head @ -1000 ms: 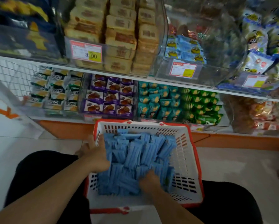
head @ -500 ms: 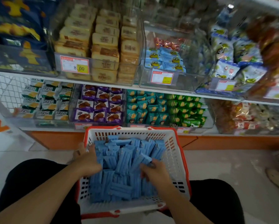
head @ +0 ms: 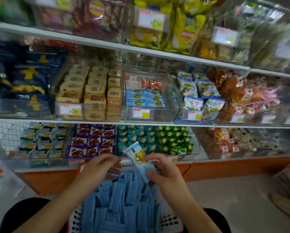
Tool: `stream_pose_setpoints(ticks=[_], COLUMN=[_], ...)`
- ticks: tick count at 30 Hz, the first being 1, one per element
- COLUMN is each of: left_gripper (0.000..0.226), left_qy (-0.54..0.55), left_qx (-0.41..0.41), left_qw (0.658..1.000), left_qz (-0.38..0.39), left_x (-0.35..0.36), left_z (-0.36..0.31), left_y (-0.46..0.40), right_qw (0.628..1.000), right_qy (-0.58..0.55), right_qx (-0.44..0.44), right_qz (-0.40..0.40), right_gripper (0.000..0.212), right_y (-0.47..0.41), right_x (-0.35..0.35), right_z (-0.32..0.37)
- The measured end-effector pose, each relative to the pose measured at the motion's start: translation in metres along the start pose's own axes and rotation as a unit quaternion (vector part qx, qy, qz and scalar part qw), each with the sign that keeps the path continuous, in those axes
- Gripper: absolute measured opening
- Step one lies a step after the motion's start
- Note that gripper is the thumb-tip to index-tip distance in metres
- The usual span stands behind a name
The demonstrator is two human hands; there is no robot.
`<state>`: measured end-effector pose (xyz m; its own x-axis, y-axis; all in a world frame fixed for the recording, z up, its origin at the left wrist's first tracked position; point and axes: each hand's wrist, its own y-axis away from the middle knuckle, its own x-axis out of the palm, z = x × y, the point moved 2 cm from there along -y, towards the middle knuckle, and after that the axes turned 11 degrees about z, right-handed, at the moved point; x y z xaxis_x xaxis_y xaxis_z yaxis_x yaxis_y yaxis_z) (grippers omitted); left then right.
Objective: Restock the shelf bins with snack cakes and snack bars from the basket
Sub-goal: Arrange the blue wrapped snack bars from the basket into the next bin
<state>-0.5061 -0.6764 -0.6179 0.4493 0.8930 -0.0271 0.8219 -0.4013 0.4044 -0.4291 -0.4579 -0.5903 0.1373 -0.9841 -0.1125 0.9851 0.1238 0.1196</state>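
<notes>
R hand [head: 164,175] pinched a blue snack pack [head: 138,159] above the basket [head: 171,220] w/ tight grip; L hand [head: 97,169] hovered, fingers loosely curled, holding nothing.

The right hand [head: 166,174] pinches a light-blue snack bar [head: 139,159] above the basket [head: 171,221] of blue packets. The left hand [head: 97,169] hovers just left of it, fingers curled.

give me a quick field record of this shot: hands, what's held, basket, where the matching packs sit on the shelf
right hand: holds one light blue snack pack, lifted above the basket
left hand: fingers curled over the basket's far end; whether it holds anything is hidden
basket: white, filled with blue packs
matching bin: clear, middle shelf, part full of similar blue packs, price tag on the front
lower shelf: purple packs and green packs in bins
</notes>
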Motion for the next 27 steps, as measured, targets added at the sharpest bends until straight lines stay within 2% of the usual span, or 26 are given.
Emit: stream_pose_setpoints(ticks=[1,2,4,6,9,11,12,15,18,20,23,24,27], left_gripper=[0.026,0.030,0.023,0.008,0.012,0.018,0.022,0.018,0.017,0.020,0.018,0.016,0.012], left_qy=[0.080,0.110,0.105,0.041,-0.072,-0.112,-0.124,-0.170,-0.238,-0.256,-0.239,-0.234,-0.229], left_qx=[0.016,0.030,0.055,0.083,0.123,0.152,0.166,0.175,0.167,0.174,0.200,0.207,0.218], left_qw=[0.996,0.992,0.989,0.994,0.990,0.982,0.978,0.970,0.957,0.951,0.950,0.950,0.948], left_qz=[0.033,0.062,0.088,0.060,0.016,-0.002,-0.006,-0.018,-0.023,-0.025,-0.006,-0.004,-0.040], left_x=[0.011,0.021,0.039,0.049,0.054,0.055,0.055,0.047,0.036,0.031,0.026,0.024,0.015], left_z=[-0.018,-0.031,-0.046,-0.051,-0.052,-0.052,-0.051,-0.055,-0.067,-0.082,-0.108,-0.117,-0.143], left_y=[0.011,0.019,0.030,0.030,0.023,0.020,0.018,0.011,-0.001,-0.010,-0.025,-0.030,-0.050], right_qw=[1.000,0.999,0.998,0.994,0.988,0.982,0.975,0.947,0.888,0.842,0.776,0.766,0.779], right_qy=[0.019,0.019,0.021,0.043,0.114,0.157,0.198,0.298,0.450,0.534,0.616,0.627,0.604], right_qx=[-0.009,-0.013,-0.009,0.004,0.021,0.035,0.045,0.073,0.015,-0.064,-0.136,-0.143,-0.165], right_qz=[-0.009,-0.025,-0.065,-0.099,-0.102,-0.099,-0.091,-0.092,-0.087,-0.052,-0.008,-0.012,-0.034], right_gripper=[0.038,0.044,0.045,0.036,0.020,0.007,0.007,0.014,0.072,0.089,0.074,0.067,0.054], right_y=[0.000,0.000,0.001,-0.001,0.002,0.006,0.007,0.006,0.000,-0.010,-0.041,-0.051,-0.083], right_x=[0.000,0.001,0.005,0.011,0.018,0.017,0.016,0.009,-0.005,-0.012,-0.021,-0.025,-0.042], right_z=[0.008,0.015,0.024,0.024,0.025,0.031,0.033,0.042,0.056,0.070,0.083,0.087,0.097])
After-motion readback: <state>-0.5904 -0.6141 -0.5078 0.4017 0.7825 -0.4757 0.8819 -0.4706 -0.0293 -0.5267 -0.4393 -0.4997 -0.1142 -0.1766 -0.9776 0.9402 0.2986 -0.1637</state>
